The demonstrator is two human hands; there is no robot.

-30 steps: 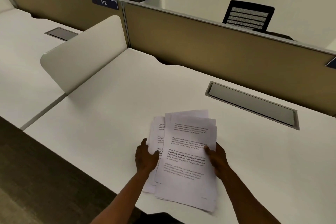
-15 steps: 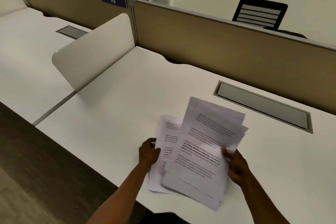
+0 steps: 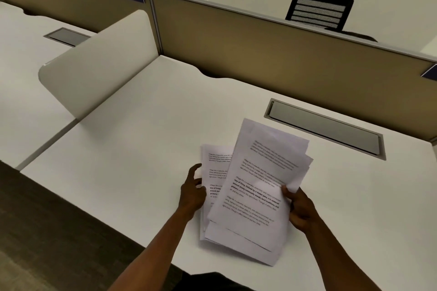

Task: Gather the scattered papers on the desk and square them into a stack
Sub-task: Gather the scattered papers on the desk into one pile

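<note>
Several white printed sheets form a loose bundle [image 3: 257, 186], tilted clockwise and raised a little over the white desk [image 3: 146, 139]. My right hand [image 3: 299, 209] grips the bundle's right edge, thumb on top. Under the bundle's left side lie a few more printed sheets [image 3: 216, 165], flat on the desk and fanned out. My left hand [image 3: 192, 192] rests at their left edge with fingers curled against the paper. The sheets' edges do not line up.
A grey cable hatch [image 3: 326, 129] is set in the desk behind the papers. A tan partition [image 3: 272, 54] runs along the back, a white side divider [image 3: 99, 64] stands at the left. The desk's front edge lies just below the papers.
My right hand has lifted the top bundle and turned it clockwise, uncovering the sheets beneath. My left hand stays at the left edge of the lower sheets.
</note>
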